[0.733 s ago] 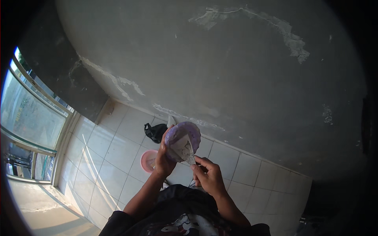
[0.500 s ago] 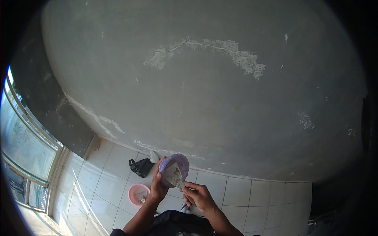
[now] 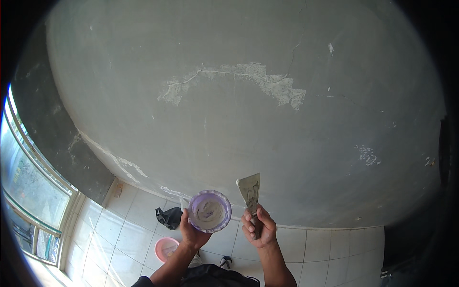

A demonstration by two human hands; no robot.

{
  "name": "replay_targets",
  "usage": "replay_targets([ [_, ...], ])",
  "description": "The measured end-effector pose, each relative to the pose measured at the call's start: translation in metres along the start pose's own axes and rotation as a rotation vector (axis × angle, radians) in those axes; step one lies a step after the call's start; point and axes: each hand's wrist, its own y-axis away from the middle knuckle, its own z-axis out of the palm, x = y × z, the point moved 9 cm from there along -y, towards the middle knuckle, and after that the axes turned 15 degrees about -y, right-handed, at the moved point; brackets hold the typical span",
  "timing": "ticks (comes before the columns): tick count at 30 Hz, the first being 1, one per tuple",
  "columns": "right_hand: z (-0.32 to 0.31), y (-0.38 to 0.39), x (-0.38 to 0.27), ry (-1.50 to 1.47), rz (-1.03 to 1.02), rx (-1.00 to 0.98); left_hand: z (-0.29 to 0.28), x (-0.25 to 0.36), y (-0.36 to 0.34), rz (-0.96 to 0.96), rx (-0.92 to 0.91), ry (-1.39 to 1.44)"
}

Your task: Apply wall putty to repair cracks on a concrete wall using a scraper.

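Note:
My left hand (image 3: 192, 234) holds a purple bowl (image 3: 228, 210) by its left and lower side. Greyish-white paste (image 3: 210, 214) lies in the bowl, smeared over its bottom and wall. To the right of it, my right hand (image 3: 260, 227) is closed around the handle of a putty knife (image 3: 249, 190). Its wide blade points up, apart from the bowl, with some paste on its face. In front stands a grey wall (image 3: 229, 134). Across its upper part runs a cracked, rough whitish patch (image 3: 279, 86).
On the white tiled floor (image 3: 112, 225) sit a black bag (image 3: 167, 218) and a pink bowl (image 3: 165, 248), both left of my legs. A window (image 3: 33, 186) fills the far left. More pale scraped patches (image 3: 367, 155) mark the wall at right and along its base.
The putty knife has come out of the purple bowl and moved right and up. The bowl is now tipped so its inside shows more fully. My view of the wall has shifted slightly.

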Motion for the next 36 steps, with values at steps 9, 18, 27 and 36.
replay_targets([
  [9,0.055,-0.063,0.004,0.149,-0.189,-0.19,0.005,0.038,-0.041,-0.132,-0.092,-0.033],
  [18,0.105,-0.11,-0.032,0.801,-0.775,-0.102,-0.049,0.089,-0.053,-0.175,-0.092,-0.043],
  [27,0.163,-0.14,-0.076,1.881,-1.648,0.054,-0.102,0.115,-0.059,-0.11,0.033,-0.035],
  [36,0.148,-0.165,-0.094,2.065,-1.738,0.15,-0.118,0.117,-0.073,-0.098,0.081,0.0],
])
